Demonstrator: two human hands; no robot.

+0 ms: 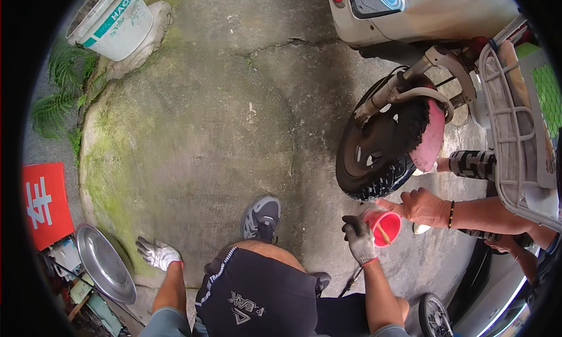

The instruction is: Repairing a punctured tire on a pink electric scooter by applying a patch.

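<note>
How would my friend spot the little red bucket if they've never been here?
Find the big black wheel with the pink mudguard, on the picture's right. Just below it, look between the person's gloved right hand and another person's bare hand with a beaded bracelet. The red bucket is the only bright red, open-topped thing there, with a tan stick-like thing inside.

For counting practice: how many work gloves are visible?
2: a pale work glove on the person's left hand; a grey work glove on the right hand, beside the red bucket. No others show.
</note>
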